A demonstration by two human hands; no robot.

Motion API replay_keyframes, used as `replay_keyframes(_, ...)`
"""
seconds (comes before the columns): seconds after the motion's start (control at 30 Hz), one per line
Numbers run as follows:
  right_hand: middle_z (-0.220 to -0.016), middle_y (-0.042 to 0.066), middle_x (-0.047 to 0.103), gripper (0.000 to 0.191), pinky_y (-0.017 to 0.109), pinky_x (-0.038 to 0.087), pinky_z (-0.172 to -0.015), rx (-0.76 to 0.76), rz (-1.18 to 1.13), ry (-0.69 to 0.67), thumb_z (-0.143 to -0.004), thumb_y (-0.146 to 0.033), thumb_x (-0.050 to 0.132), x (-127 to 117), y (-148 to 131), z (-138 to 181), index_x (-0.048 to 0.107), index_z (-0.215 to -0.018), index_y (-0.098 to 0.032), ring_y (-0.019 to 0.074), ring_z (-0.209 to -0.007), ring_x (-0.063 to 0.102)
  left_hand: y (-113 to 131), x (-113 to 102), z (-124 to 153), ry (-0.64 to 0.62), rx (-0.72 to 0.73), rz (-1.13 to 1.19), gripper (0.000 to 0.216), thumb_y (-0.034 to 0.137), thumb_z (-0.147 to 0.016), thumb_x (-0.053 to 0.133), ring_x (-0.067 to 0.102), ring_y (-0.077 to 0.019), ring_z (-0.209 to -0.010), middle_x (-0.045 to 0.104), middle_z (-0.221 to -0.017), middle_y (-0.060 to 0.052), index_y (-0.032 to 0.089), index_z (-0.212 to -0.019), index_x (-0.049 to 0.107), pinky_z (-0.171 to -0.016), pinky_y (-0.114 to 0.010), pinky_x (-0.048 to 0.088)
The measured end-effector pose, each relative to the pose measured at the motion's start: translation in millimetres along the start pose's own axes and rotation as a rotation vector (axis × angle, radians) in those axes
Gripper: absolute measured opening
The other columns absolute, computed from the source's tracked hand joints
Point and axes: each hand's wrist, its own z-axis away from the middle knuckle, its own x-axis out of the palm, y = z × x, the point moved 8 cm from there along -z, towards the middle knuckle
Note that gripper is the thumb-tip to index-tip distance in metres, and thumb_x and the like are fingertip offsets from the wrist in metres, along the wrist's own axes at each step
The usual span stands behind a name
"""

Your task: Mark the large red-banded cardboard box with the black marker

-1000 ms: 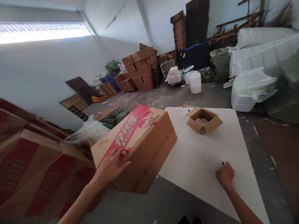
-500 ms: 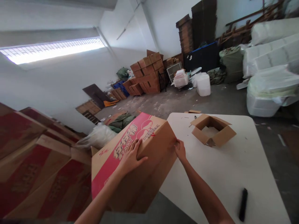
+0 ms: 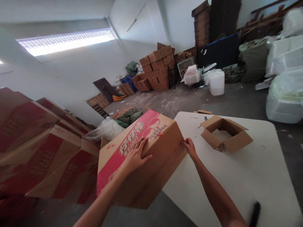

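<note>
A large brown cardboard box (image 3: pixel 165 148) with a red printed band lies tilted, partly over the left side of the white table. Flat on its printed face rests my left hand (image 3: pixel 136 157), fingers stretched and thumb spread. At the box's right edge, where a seam ends, my right hand (image 3: pixel 190 147) has thumb and fingers pinched together. What sits between those fingertips is too small to make out. A smaller cardboard box (image 3: pixel 224 134) stands on the table with its flaps open, to the right of my right hand.
The white table (image 3: pixel 246 176) carries a black bar-shaped object (image 3: pixel 255 214) near its front. Stacked red-banded cartons (image 3: pixel 42 157) fill the left. Behind are a clear plastic bag (image 3: pixel 106 129), piled brown boxes (image 3: pixel 158 69) and white wrapped bundles (image 3: pixel 284 97).
The view has shifted, so the scene sits farther right and, at left, higher. My left hand keeps its place on the box, and my right hand stays at its edge, fingers pinched.
</note>
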Motion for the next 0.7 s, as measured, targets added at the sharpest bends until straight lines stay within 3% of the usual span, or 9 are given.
replay_keyframes(0.17,-0.068,-0.003,0.058,0.043,0.028,0.04,-0.065,0.02,-0.006,-0.131,-0.071,-0.065,0.066,-4,-11,7,0.054,-0.072,-0.023,0.0166,-0.068,0.051,4,-1,-2,-0.017,-0.038,0.008,0.076,0.052,-0.088,0.058,0.034,-0.0309,-0.148,0.039,-0.159,-0.017,0.018,-0.151,0.035,-0.122,-0.048,0.029)
replay_keyframes(0.33,-0.076,0.001,0.068,0.039,0.029,0.042,-0.072,0.003,0.172,-0.322,-0.068,-0.06,0.074,-2,-22,23,0.069,-0.073,-0.022,0.0193,-0.077,0.059,28,-1,-25,0.037,-0.207,-0.088,0.083,0.066,-0.083,0.058,0.043,-0.0395,-0.138,0.048,-0.146,-0.023,0.011,-0.144,0.04,-0.116,-0.055,0.032)
replay_keyframes(0.4,-0.077,0.001,0.07,0.041,0.03,0.044,-0.071,0.031,0.129,-0.265,-0.065,-0.06,0.075,-4,-19,34,0.07,-0.076,-0.021,0.0201,-0.077,0.061,37,-1,-34,0.043,-0.26,-0.112,0.087,0.07,-0.08,0.058,0.048,-0.0415,-0.131,0.052,-0.14,-0.025,0.009,-0.14,0.043,-0.112,-0.055,0.035)
replay_keyframes(0.5,-0.068,0.001,0.065,0.043,0.03,0.045,-0.067,0.01,0.102,-0.14,-0.065,-0.062,0.074,-10,-12,62,0.062,-0.066,-0.021,0.0191,-0.07,0.058,39,-2,-41,0.013,-0.276,-0.105,0.083,0.07,-0.079,0.059,0.053,-0.0404,-0.125,0.053,-0.136,-0.023,0.011,-0.137,0.045,-0.108,-0.054,0.039)
replay_keyframes(0.7,-0.076,0.004,0.066,0.027,0.033,0.046,-0.075,-0.277,0.394,-0.149,-0.087,-0.045,0.063,-27,-25,114,0.063,-0.073,-0.022,0.0212,-0.078,0.06,30,-2,-37,0.016,-0.194,-0.109,0.091,0.073,-0.077,0.061,0.051,-0.0395,-0.127,0.05,-0.138,-0.022,0.012,-0.142,0.041,-0.109,-0.05,0.039)
